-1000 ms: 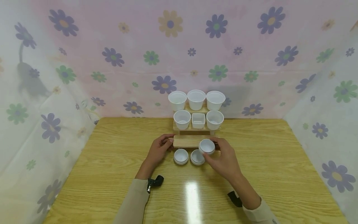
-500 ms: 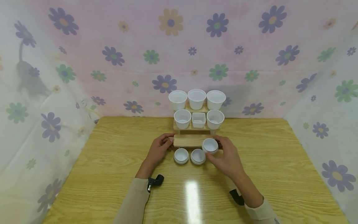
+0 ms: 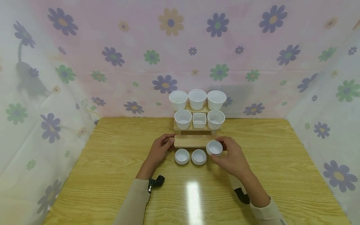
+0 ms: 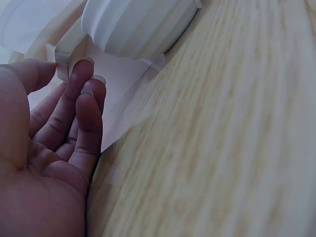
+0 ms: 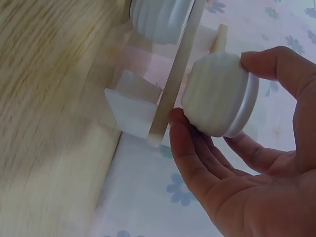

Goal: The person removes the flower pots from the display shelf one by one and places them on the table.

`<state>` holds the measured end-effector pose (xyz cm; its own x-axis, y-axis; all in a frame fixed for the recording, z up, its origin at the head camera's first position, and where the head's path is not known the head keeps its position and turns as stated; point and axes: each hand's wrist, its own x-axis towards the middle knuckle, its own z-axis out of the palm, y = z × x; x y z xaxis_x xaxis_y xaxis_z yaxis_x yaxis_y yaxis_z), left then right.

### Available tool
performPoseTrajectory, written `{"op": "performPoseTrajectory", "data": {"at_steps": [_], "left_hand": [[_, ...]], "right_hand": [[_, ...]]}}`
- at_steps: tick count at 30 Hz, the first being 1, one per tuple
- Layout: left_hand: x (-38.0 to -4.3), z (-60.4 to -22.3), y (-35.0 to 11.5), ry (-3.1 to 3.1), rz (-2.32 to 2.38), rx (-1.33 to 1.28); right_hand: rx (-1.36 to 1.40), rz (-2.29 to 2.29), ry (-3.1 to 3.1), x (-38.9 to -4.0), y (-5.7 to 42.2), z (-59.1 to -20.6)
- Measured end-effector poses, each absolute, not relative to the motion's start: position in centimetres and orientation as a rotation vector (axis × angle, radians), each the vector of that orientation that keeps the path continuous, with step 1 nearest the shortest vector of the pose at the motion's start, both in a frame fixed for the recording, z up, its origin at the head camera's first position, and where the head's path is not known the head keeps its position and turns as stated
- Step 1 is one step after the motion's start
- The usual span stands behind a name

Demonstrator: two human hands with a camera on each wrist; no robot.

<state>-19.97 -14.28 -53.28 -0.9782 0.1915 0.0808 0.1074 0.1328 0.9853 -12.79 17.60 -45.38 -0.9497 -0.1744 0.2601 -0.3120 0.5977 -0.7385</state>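
My right hand (image 3: 232,156) holds a small white ribbed pot (image 3: 214,147) between thumb and fingers, close to the right end of the low front board (image 3: 189,141) of a tiered wooden stand. In the right wrist view this pot (image 5: 217,94) is tilted beside the board's edge (image 5: 175,84), its ribbed side showing. My left hand (image 3: 159,150) pinches the board's left end; in the left wrist view its thumb and fingertips (image 4: 84,74) meet at that end. Two similar white pots, a left one (image 3: 182,157) and a middle one (image 3: 199,157), sit in front of the board.
On the stand's middle tier (image 3: 203,128) are two round white cups and a square one (image 3: 199,120) between them. Three more cups, one at the centre (image 3: 197,100), line the top tier. A flowered cloth (image 3: 135,72) hangs behind the wooden table (image 3: 118,137).
My right hand has carried its pot rightward, off its overlap with the middle pot to the board's right end. My left hand has stayed at the left end.
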Motion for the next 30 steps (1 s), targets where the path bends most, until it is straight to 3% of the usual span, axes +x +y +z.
{"op": "performPoseTrajectory", "data": {"at_steps": [30], "left_hand": [[-19.96, -53.28, -14.41, 2.317, 1.989, 0.315]], "right_hand": [[0.427, 1.101, -2.855, -12.81, 18.46, -45.41]]}}
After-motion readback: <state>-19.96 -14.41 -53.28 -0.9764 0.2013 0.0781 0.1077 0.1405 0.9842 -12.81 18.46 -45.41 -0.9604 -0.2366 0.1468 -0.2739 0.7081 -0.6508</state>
